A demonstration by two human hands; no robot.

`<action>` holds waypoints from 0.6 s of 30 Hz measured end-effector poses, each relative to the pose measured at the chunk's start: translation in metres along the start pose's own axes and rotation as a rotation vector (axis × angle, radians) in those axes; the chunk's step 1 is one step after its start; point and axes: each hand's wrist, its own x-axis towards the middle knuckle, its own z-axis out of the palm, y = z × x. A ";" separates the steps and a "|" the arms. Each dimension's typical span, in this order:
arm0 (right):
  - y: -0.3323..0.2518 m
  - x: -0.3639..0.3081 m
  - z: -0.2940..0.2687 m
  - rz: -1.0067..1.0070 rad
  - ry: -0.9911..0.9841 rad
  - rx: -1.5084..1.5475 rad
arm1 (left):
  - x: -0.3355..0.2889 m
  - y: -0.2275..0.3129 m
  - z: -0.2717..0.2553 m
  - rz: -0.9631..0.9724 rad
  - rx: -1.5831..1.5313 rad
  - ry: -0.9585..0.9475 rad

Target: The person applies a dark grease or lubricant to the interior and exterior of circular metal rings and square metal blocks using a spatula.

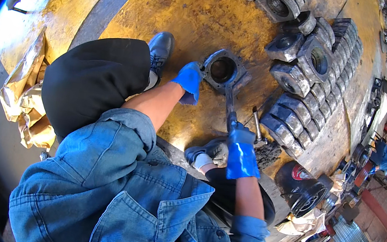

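A square, dark metal block with a round bore (240, 74) lies on the yellow floor between my feet. My left hand (188, 79), in a blue glove, is closed at the block's left edge, its fingertips partly hidden. In my blue-gloved right hand (242, 150) is a long flat metal tool (230, 101). The tool's far end meets the near rim of the bore; whether it is a file or a scraper cannot be made out. Just right of that hand, a hammer-like tool with a slim handle (256, 121) rests on the floor.
Stacked metal blocks (304, 104) stand in rows to the right, with more blocks (276, 4) at the far side. A black bucket (300, 188) is at the lower right. Crumpled gold wrapping (22, 89) lies left. Another person (382, 157) is at the far right.
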 end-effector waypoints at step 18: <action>0.019 0.013 -0.004 -0.349 0.040 -0.142 | 0.008 0.018 -0.013 -0.012 0.150 -0.178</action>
